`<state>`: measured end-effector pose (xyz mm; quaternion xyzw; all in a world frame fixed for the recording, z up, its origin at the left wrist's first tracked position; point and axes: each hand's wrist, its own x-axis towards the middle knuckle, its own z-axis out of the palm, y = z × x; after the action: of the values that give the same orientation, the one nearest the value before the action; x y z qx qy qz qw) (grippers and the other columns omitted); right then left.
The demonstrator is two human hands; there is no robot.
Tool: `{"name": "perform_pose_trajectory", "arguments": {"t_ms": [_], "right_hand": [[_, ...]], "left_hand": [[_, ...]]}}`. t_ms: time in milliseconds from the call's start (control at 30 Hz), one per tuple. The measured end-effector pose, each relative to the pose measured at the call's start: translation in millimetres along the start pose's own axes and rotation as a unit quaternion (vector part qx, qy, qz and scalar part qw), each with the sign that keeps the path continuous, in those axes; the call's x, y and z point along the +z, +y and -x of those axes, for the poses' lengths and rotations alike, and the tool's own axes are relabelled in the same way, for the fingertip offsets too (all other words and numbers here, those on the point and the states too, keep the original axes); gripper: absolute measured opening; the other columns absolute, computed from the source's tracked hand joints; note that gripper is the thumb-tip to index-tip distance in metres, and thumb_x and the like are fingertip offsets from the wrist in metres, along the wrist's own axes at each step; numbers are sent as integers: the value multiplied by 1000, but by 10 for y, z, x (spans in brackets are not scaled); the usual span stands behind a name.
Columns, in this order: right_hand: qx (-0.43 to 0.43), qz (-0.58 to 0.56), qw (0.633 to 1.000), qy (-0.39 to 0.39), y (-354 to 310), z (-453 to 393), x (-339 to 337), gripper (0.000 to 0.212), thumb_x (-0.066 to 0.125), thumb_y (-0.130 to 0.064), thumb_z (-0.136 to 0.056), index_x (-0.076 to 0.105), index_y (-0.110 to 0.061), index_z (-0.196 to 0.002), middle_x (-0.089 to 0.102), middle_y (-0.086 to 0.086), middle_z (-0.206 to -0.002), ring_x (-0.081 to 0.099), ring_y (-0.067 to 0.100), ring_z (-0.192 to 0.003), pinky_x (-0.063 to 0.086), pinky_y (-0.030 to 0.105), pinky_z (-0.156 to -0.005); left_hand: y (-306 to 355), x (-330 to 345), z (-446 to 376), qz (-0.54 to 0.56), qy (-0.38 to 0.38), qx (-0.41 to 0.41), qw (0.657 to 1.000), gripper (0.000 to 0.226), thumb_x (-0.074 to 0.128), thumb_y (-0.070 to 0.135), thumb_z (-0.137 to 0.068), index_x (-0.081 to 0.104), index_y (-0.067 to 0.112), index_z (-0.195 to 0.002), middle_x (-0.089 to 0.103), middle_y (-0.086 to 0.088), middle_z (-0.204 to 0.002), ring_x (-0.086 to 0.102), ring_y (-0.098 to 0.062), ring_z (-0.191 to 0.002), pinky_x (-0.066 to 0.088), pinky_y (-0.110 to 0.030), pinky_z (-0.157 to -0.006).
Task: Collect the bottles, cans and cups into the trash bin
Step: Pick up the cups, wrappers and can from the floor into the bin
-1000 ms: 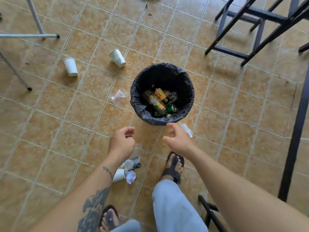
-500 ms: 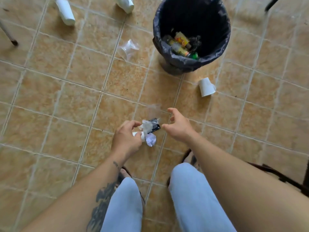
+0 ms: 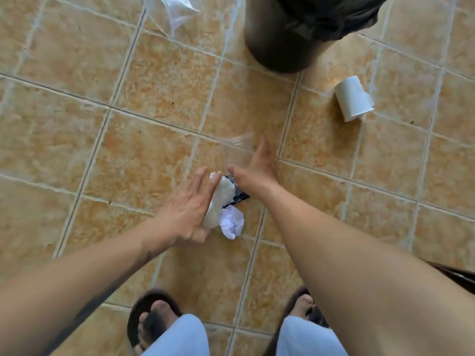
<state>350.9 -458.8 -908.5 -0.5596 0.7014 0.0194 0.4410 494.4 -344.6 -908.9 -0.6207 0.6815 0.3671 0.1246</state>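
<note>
A small heap of litter lies on the tiled floor in front of my feet: a white paper cup stuffed with tissue, a dark wrapper and a crumpled white paper. My left hand has its fingers spread, flat against the cup's left side. My right hand is open over the wrapper, its fingertips at a clear plastic cup. The trash bin with its black bag stands at the top, its inside out of view. Another white paper cup lies on its side, right of the bin.
A clear plastic cup lies at the top edge, left of the bin. My sandalled feet stand at the bottom. A dark object pokes in at the right edge. Bare tiles stretch to the left.
The view has dropped closer to the floor, so the bin has slid to the top edge. Both hands have opened and reached down around the litter heap.
</note>
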Motion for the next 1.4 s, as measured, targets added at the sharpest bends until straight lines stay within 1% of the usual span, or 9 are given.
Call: {"name": "perform_pose_trajectory", "arguments": {"t_ms": [67, 167, 400, 567, 733, 833, 967, 1167, 1400], "right_hand": [[4, -24, 1000, 13, 68, -48, 27, 102, 69, -47, -73, 15, -20, -154, 35, 8, -154, 36, 31, -139, 35, 43, -112], [21, -63, 998, -10, 149, -50, -103, 69, 69, -33, -73, 39, -19, -133, 61, 4, -118, 62, 28, -105, 54, 42, -85], [-19, -82, 991, -107, 280, 114, -391, 12, 78, -10, -76, 68, -16, -81, 67, 2, -83, 64, 19, -79, 49, 32, -71], [-50, -43, 990, -128, 284, 389, -250, 20, 76, -14, -80, 66, 3, -83, 60, 4, -73, 56, 14, -67, 43, 30, -64], [-121, 70, 978, -157, 377, 587, -52, 20, 72, -14, -75, 59, -11, -91, 57, 2, -92, 55, 19, -78, 44, 31, -59], [-224, 182, 939, -186, 515, 680, 73, 24, 69, -21, -72, 55, -21, -91, 47, -2, -108, 46, 20, -99, 44, 31, -72], [-309, 279, 896, -154, 649, 738, 184, 25, 64, -21, -73, 48, -21, -93, 44, -4, -105, 35, 14, -103, 24, 19, -55], [-186, 108, 967, -138, 560, 627, 148, 27, 69, -27, -65, 49, -16, -80, 54, 2, -83, 51, 26, -76, 36, 36, -58], [-61, -116, 989, -64, 326, 286, -267, 43, 70, -16, -65, 56, -19, -106, 63, 1, -97, 62, 20, -85, 55, 35, -65]], "left_hand": [[-2, 83, -5, 1, 9, 35, 999, 118, 67, 35, -73, -16, 27, -156, -24, -2, -161, 22, -29, -145, 45, -30, -87], [-12, 137, -27, -62, 28, 71, 995, 107, 58, 42, -73, -3, 18, -157, -20, -7, -162, 26, -32, -141, 51, -39, -90], [-283, -165, -133, -87, 79, 94, 989, 58, 62, 40, -73, 48, 11, -122, 46, -9, -119, 53, -31, -102, 48, -40, -83], [-657, -346, -125, -13, 155, 34, 987, 51, 68, 43, -78, 51, 16, -118, 46, -3, -115, 50, -22, -92, 49, -36, -76], [-824, -350, -122, -3, 181, 8, 983, 50, 64, 51, -78, 48, 21, -114, 43, -2, -117, 53, -24, -91, 53, -37, -71], [-842, -358, -163, -9, 154, -14, 988, 46, 65, 52, -78, 43, 26, -109, 27, 0, -141, 46, -31, -117, 53, -49, -91], [-682, -430, -220, -43, 92, 16, 995, 37, 63, 39, -81, 40, 26, -106, 3, 6, -164, 26, -33, -137, 39, -50, -104], [-469, -365, -323, -88, 64, -22, 994, 92, 68, 27, -76, 17, 34, -152, 30, -6, -146, 30, -33, -131, 46, -43, -94], [-477, -439, -363, -42, 123, -41, 991, 63, 61, 28, -73, 44, 28, -134, 40, -3, -127, 36, -25, -114, 50, -39, -81]]}}
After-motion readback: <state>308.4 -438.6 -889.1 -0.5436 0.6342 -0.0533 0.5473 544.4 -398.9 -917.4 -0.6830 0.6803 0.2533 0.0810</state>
